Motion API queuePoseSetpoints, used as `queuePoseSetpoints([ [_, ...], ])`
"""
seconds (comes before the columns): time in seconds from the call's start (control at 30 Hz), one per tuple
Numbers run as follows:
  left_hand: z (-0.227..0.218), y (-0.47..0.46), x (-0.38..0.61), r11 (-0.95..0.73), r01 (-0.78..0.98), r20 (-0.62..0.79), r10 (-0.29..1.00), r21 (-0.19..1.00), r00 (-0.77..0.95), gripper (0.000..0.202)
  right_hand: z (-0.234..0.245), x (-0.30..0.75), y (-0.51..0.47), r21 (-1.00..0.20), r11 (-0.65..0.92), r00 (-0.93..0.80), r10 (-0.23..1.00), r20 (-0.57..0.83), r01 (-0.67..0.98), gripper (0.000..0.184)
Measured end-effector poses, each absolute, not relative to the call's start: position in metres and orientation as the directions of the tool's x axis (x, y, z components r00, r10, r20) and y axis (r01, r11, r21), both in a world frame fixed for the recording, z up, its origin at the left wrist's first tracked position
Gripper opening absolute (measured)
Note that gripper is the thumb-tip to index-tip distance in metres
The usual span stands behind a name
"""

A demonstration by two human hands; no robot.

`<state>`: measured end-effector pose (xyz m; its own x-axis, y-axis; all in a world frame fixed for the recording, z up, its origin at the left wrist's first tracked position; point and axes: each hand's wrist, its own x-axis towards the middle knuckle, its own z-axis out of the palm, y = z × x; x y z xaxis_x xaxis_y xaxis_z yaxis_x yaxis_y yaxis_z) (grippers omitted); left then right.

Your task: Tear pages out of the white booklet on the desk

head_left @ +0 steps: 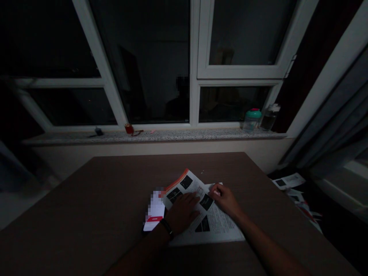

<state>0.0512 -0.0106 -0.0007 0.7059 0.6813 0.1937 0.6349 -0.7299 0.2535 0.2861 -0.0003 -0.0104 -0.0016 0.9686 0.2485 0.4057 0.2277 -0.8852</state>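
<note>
A printed magazine [224, 226] with text and dark pictures lies on the brown table in front of me. One page [198, 182] with an orange edge is turned up at an angle over the rest. My left hand [182, 212], a dark band on its wrist, rests flat on that page with the fingers stretched out. At the page's right edge, my right hand [225, 197] has its fingers curled and pinched on the paper; the fingertips are partly hidden. Left of the magazine, close to my left hand, lies a phone [155, 218] with a lit screen.
The table [115, 184] reaches toward a stone windowsill [172, 135]. On the sill are a green-lidded bottle [252, 119], a clear bottle [269, 117], a small red object [129, 128] and a dark item [98, 131]. Papers [290, 181] lie beyond the table's right edge.
</note>
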Motion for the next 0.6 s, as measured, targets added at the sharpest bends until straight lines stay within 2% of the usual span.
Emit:
queuePoseSetpoints([
  [0.07, -0.001, -0.011, 0.051, -0.726, 0.638, 0.192, 0.685, 0.257, 0.703, 0.043, -0.010, 0.284, -0.002, -0.895, 0.229, 0.023, 0.966, 0.257, 0.383, 0.012],
  [0.17, 0.003, -0.013, 0.052, -0.721, 0.638, 0.172, 0.688, 0.272, 0.705, 0.043, -0.010, 0.282, -0.003, -0.899, 0.210, 0.061, 0.966, 0.252, 0.385, 0.023],
  [0.3, 0.009, -0.017, 0.054, -0.722, 0.616, 0.157, 0.679, 0.316, 0.717, 0.039, -0.009, 0.284, -0.003, -0.841, 0.161, 0.148, 0.951, 0.273, 0.517, 0.025],
  [0.43, 0.013, -0.020, 0.055, -0.767, 0.543, 0.169, 0.619, 0.342, 0.767, 0.042, -0.007, 0.289, -0.003, -0.813, 0.137, 0.194, 0.936, 0.293, 0.566, 0.028],
  [0.6, 0.015, -0.022, 0.054, -0.814, 0.486, 0.122, 0.543, 0.319, 0.831, 0.048, 0.000, 0.291, -0.005, -0.792, 0.129, 0.234, 0.916, 0.325, 0.597, 0.029],
])
